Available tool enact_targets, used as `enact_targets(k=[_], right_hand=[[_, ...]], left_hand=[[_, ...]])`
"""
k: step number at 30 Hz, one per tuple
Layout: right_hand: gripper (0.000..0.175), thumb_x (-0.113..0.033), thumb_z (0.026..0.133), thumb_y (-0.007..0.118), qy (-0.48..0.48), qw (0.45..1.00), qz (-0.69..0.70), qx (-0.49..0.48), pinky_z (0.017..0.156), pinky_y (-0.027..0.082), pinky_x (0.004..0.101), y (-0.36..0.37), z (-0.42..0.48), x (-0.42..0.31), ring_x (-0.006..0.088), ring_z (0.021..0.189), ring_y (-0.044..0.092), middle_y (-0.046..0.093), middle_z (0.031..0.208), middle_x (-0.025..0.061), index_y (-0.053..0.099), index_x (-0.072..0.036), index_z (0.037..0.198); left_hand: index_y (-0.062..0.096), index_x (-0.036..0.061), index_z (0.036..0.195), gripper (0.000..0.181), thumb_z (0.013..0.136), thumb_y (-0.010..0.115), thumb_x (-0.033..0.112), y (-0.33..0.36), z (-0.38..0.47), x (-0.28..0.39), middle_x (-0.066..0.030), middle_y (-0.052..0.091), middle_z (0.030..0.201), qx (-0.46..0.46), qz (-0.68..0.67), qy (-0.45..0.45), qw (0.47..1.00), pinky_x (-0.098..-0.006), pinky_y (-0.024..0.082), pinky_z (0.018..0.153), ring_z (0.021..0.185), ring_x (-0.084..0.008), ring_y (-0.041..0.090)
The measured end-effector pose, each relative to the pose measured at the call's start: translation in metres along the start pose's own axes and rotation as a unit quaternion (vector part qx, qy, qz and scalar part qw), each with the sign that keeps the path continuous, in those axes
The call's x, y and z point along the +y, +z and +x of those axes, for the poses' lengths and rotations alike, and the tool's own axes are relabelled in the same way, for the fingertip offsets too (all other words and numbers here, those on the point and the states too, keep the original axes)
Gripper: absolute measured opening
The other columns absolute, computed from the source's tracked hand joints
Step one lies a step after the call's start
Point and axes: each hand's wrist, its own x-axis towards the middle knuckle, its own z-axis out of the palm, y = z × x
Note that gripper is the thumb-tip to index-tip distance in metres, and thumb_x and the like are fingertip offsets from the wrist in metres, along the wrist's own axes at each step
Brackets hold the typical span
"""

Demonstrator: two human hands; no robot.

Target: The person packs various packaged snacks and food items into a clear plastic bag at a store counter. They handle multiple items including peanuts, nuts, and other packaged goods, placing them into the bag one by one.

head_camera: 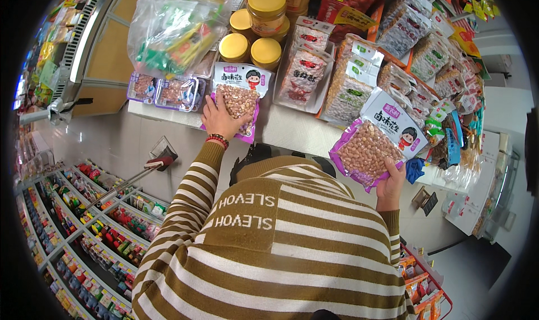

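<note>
My left hand (222,120), with beaded bracelets at the wrist, lies with fingers spread on the front of a purple-edged plastic packet of peanuts (240,98). That packet rests at the table's near edge, in front of the yellow-lidded jars (265,52); its lower end reaches past the edge. My right hand (390,179) grips a matching packet of peanuts (366,149) by its lower right corner. This packet is tilted, its printed front facing up, and covers part of the table edge and the snack packs behind it.
Clear plastic trays of peanuts (177,93) sit at the left under a bulky clear plastic bag (177,33). A white tray (313,107) holds puffed-snack packs (303,77); more packs (347,92) stand farther right. Behind me are shelves (67,235) and a long-handled dustpan (162,160).
</note>
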Motion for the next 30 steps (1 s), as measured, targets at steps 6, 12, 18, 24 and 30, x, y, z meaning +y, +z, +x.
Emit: enact_targets(k=[6,12,18,24,30], right_hand=[[0.055,0.002,0.084,0.065,-0.001,1.0,0.004,0.0,0.102,0.047,0.0417,0.007,-0.004,0.0,0.0285,0.115,0.059,0.058,0.129,0.0158,0.045,0.003,0.135],[0.056,0.004,0.083,0.065,0.01,1.0,0.008,0.002,0.101,0.048,0.0411,0.007,-0.006,0.002,0.0277,0.115,0.059,0.058,0.127,0.0154,0.044,0.003,0.135],[0.056,0.004,0.083,0.065,0.004,1.0,0.021,-0.003,0.101,0.048,0.0416,0.018,-0.01,0.0,0.0278,0.115,0.059,0.058,0.128,0.0158,0.044,0.004,0.135],[0.056,0.004,0.083,0.065,0.002,1.0,0.019,0.006,0.101,0.047,0.0413,0.019,-0.013,0.001,0.0278,0.115,0.059,0.058,0.128,0.0158,0.044,0.004,0.135],[0.057,0.003,0.083,0.065,-0.001,1.0,0.021,0.021,0.101,0.047,0.0408,0.016,-0.017,0.002,0.0276,0.115,0.059,0.058,0.128,0.0154,0.044,0.003,0.135]], left_hand=[[0.024,-0.0009,0.15,0.128,0.056,0.087,0.059,-0.009,0.01,-0.004,-0.0233,0.037,0.148,-0.011,-0.081,-0.019,0.996,-0.0519,0.03,0.111,0.133,-0.0383,0.041],[0.024,0.0021,0.15,0.128,0.053,0.091,0.054,0.0,0.016,-0.005,-0.0257,0.039,0.142,0.02,-0.082,0.022,0.996,-0.0498,0.033,0.11,0.13,-0.0406,0.041],[0.02,0.0016,0.151,0.131,0.054,0.09,0.054,-0.001,0.028,-0.018,-0.0254,0.039,0.142,-0.024,-0.105,0.026,0.994,-0.048,0.037,0.108,0.13,-0.0398,0.042],[0.019,0.0001,0.151,0.132,0.054,0.089,0.058,-0.003,0.033,-0.017,-0.0254,0.038,0.145,-0.056,-0.093,0.019,0.994,-0.0472,0.037,0.109,0.132,-0.0389,0.042],[0.019,-0.0002,0.151,0.131,0.056,0.087,0.059,0.004,0.03,-0.02,-0.0258,0.036,0.147,-0.031,-0.091,0.028,0.995,-0.0476,0.036,0.11,0.134,-0.0386,0.04]])
